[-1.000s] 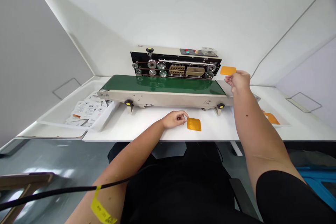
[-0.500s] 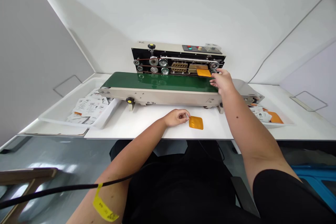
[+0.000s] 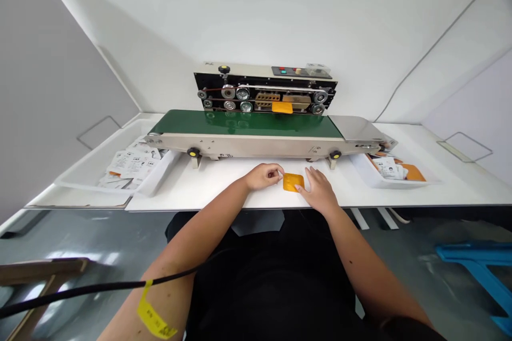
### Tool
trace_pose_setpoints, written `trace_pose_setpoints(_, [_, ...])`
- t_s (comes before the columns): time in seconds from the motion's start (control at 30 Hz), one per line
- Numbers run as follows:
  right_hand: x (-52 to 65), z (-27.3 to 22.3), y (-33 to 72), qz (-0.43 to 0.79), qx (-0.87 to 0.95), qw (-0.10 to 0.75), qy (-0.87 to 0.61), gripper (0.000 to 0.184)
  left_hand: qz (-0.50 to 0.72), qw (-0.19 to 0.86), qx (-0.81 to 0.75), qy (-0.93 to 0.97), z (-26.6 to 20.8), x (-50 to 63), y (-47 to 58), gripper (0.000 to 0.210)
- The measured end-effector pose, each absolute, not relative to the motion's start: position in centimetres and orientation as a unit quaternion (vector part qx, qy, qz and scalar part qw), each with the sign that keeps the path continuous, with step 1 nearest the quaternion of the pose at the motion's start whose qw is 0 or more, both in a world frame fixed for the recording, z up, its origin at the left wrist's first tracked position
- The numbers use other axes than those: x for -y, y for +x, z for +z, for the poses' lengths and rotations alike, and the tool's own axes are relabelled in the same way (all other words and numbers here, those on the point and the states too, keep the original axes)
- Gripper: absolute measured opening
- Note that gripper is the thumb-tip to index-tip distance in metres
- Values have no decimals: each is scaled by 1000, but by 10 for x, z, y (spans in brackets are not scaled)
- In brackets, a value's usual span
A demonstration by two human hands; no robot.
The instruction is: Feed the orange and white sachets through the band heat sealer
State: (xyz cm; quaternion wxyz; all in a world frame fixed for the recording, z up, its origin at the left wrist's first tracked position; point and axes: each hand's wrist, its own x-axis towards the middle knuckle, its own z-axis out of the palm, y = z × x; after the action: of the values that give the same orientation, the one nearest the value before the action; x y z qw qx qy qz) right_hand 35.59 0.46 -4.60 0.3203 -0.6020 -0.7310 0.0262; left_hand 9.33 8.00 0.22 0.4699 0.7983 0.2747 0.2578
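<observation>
A small orange foil packet (image 3: pixel 292 181) lies on the white table between my hands. My left hand (image 3: pixel 264 176) has thumb and fingertips pinched together at the packet's upper left edge. My right hand (image 3: pixel 320 189) is open at the other side, fingers apart, its thumb on the packet's lower right part. Behind them stands a band sealing machine (image 3: pixel 262 72) with a green conveyor belt (image 3: pixel 240 123). A second orange packet (image 3: pixel 282 107) sticks out of the sealer's bands, above the belt, with neither hand on it.
To the left, a white bin (image 3: pixel 158 176) holds many printed white packets (image 3: pixel 130 164). A smaller white bin (image 3: pixel 384 180) at right contains white and orange packets. A black cable (image 3: pixel 96 287) with a yellow tag crosses my left forearm. A blue stool (image 3: pixel 472 256) stands at lower right.
My right hand has come back from the sealer's intake down to the packet on the table. The packet in the sealer has travelled left. My left hand has stayed by its packet.
</observation>
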Motion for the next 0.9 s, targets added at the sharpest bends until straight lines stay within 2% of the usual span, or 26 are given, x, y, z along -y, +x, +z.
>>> trace_pose_setpoints(0.23, [-9, -38, 353, 94, 772, 298, -554, 55, 258, 457, -282, 804, -4, -84, 94, 37])
trace_pose_setpoints(0.4, [-3, -37, 351, 108, 743, 354, -558, 62, 262, 423, -273, 824, -1, -83, 94, 36])
trace_pose_setpoints(0.5, [0, -33, 343, 160, 723, 394, -544, 58, 266, 390, -257, 843, 2, -81, 93, 50])
trace_pose_setpoints(0.6, [2, -25, 331, 239, 720, 399, -516, 50, 241, 388, -246, 855, 4, -79, 93, 60])
trace_pose_setpoints(0.73, [3, -19, 324, 293, 693, 412, -514, 41, 204, 423, -268, 841, 3, -79, 94, 48])
trace_pose_setpoints(0.9, [6, -20, 326, 357, 648, 418, -528, 41, 227, 456, -286, 812, 2, -79, 96, 41])
